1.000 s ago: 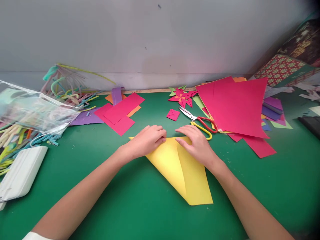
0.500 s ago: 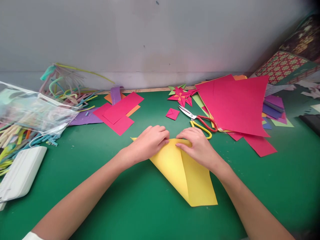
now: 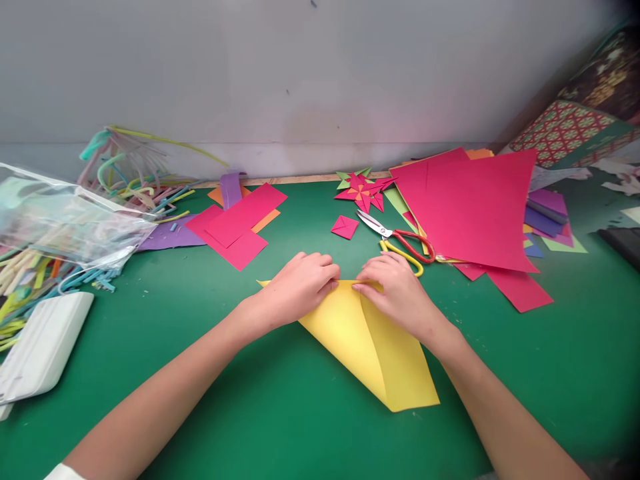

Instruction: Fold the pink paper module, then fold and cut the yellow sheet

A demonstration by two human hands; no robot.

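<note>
A yellow sheet of paper [image 3: 350,327], partly folded over on itself, lies in front of me. My left hand [image 3: 303,287] is closed with its fingertips on the far edge of the sheet, left of the fold. Close beside it, my right hand [image 3: 393,287] pinches the same edge on the right. A diagonal flap runs down to the near corner. Just beyond my right hand are the scissors [image 3: 395,240], with one red and one yellow handle. A small folded red square [image 3: 345,227] and a red and green paper star [image 3: 362,191] lie farther back.
Red sheets [image 3: 470,207] are stacked at the right. Red strips [image 3: 245,220] lie at the back left. On the left are a clear plastic bag [image 3: 75,220], pipe cleaners [image 3: 135,167] and a white box-like object [image 3: 45,347]. A grey wall [image 3: 280,73] stands behind the green table [image 3: 240,413].
The sheet's near corner has shifted slightly right, and the far edge between my hands looks flatter. Both hands stay in nearly the same place.
</note>
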